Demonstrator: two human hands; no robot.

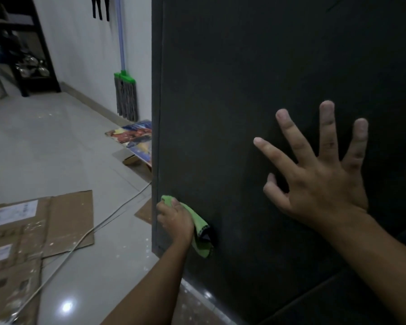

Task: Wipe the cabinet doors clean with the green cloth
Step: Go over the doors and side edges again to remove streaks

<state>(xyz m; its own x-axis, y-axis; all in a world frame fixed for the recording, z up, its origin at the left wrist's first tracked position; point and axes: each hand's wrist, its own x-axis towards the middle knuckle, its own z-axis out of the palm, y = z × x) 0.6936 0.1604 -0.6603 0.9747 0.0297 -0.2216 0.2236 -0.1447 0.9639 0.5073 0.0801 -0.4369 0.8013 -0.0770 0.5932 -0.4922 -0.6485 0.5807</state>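
**Green cloth pressed low on the door's left edge**

At the far left of the pale glossy tiled floor (pixel 56 148) lie flattened brown cardboard sheets (pixel 40 221) bearing white labels. A thin white cable (pixel 80 242) runs across them and on toward the foot of the cabinet. Behind, in the far left corner of the room, stands a dark open shelf rack (pixel 21 43) holding shiny metal vessels. Farther right a mop with a pale blue handle, a green head and grey strands (pixel 126 95) leans upright against the white wall. Below it a colourful printed sheet (pixel 134 134) lies on the floor, its right end hidden by the cabinet's side.

The left hand (pixel 176 221) comes next, its fingers curled round a crumpled bright green cloth (pixel 197 228) with a dark trim. The hand holds the cloth against the flat dark matte cabinet door (pixel 244 90), near the door's lower left corner and just beside its left edge. A loose fold of cloth hangs below the hand.

Well apart, toward the right side of the same door and higher up, the right hand (pixel 319 179) is laid on the dark face. Its fingers are straight and spread wide, its thumb is bent inward, and it holds nothing.
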